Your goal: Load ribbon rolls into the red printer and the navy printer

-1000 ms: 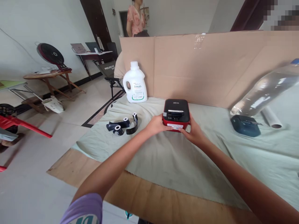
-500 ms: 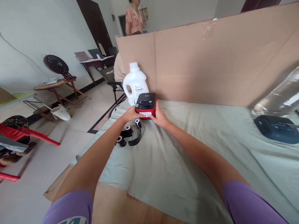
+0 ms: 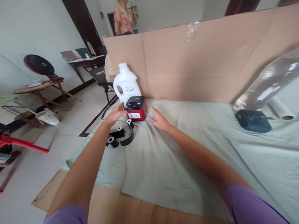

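The red-and-black device stands near the far left corner of the table, before the white jug (black rolls nearby). Placing looks done: the right hand gapes, clear of it; the left hand, loosely spread, may still touch. Only full release seems left.

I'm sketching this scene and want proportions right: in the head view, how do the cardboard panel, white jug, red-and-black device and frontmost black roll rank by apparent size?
1. Cardboard panel
2. White jug, partly hidden
3. Red-and-black device
4. Frontmost black roll
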`<state>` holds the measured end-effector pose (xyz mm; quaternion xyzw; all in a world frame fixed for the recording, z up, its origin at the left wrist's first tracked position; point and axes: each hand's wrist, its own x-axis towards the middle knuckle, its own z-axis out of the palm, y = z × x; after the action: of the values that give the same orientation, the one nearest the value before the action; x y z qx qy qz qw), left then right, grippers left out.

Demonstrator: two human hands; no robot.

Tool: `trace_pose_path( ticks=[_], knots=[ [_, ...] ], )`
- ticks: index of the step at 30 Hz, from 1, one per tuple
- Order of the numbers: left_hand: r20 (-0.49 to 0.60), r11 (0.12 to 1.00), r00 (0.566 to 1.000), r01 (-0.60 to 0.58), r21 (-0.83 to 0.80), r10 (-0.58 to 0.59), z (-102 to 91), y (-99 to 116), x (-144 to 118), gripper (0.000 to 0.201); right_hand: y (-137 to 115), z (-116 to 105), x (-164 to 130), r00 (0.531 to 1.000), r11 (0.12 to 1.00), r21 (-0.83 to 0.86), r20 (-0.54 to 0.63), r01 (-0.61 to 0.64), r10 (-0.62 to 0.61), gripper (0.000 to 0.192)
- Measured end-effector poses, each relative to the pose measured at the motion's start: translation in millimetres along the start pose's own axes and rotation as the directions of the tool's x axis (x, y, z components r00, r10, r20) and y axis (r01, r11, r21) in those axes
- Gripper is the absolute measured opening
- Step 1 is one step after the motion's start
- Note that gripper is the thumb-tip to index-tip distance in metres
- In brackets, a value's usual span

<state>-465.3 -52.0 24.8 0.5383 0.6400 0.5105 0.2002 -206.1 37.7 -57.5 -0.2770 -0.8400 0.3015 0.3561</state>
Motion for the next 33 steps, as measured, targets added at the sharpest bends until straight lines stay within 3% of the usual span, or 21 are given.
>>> trace_pose_path(
  ticks=[1,3,4,5,6,7,9,10,12,14,17,21,25,28,30,33],
  knots=[
    [-0.148,0.996,0.985,-0.091,-0.006,0.089,5.4,9,-10,0.055,7,-22,-18,0.999,0.999,-0.052,-0.03,-0.016,0.014,0.075],
    [-0.389,0.958,0.879,-0.286,0.033,0.276,27.7,30,-40,0.048,25,-75,-62,0.992,0.979,-0.188,-0.107,-0.08,0.061,0.066],
    [-0.443,0.927,0.818,-0.361,0.104,0.368,44.5,41,-57,0.042,35,-104,-88,0.984,0.955,-0.261,-0.148,-0.138,0.102,0.062],
    [-0.401,0.894,0.8,-0.415,0.169,0.447,64.6,51,-76,0.032,44,-134,-114,0.97,0.922,-0.33,-0.197,-0.2,0.14,0.059],
    [-0.225,0.848,0.82,-0.487,0.211,0.527,87.2,61,-96,0.025,52,-164,-140,0.951,0.881,-0.392,-0.256,-0.266,0.173,0.057],
    [0.03,0.792,0.816,-0.569,0.221,0.577,111.4,70,-115,0.024,57,-193,-165,0.924,0.83,-0.445,-0.326,-0.335,0.198,0.054],
    [0.454,0.699,0.702,-0.684,0.21,0.55,160.3,87,-149,0.029,61,-247,-207,0.834,0.707,-0.503,-0.503,-0.498,0.229,0.049],
    [0.597,0.666,0.631,-0.717,0.204,0.496,182.9,94,-164,0.033,61,-270,-222,0.764,0.639,-0.496,-0.6,-0.588,0.237,0.048],
    [0.777,0.626,0.508,-0.755,0.195,0.372,219.4,104,-187,0.044,58,-305,-245,0.606,0.527,-0.422,-0.758,-0.737,0.24,0.051],
    [0.856,0.6,0.439,-0.773,0.206,0.272,241.1,110,-204,0.055,57,-326,-257,0.494,0.471,-0.336,-0.828,-0.816,0.266,0.059],
    [0.879,0.569,0.428,-0.785,0.245,0.211,248.4,111,-221,0.065,64,-337,-263,0.437,0.445,-0.257,-0.819,-0.858,0.371,0.078],
    [0.881,0.557,0.422,-0.793,0.246,0.213,240.9,109,-234,0.069,78,-332,-258,0.421,0.384,-0.24,-0.753,-0.892,0.506,0.104],
    [0.88,0.558,0.421,-0.794,0.241,0.219,239.8,109,-238,0.069,80,-331,-245,0.388,0.338,-0.232,-0.758,-0.912,0.524,0.093],
    [0.875,0.562,0.431,-0.789,0.246,0.221,240.8,110,-238,0.069,66,-325,-236,0.36,0.332,-0.203,-0.767,-0.921,0.531,0.079],
    [0.874,0.567,0.429,-0.788,0.24,0.226,240.6,110,-238,0.069,51,-310,-231,0.387,0.353,-0.224,-0.77,-0.908,0.507,0.076],
    [0.872,0.579,0.423,-0.786,0.218,0.245,239.1,110,-239,0.068,20,-267,-221,0.479,0.419,-0.29,-0.742,-0.86,0.469,0.077]
  ],
)
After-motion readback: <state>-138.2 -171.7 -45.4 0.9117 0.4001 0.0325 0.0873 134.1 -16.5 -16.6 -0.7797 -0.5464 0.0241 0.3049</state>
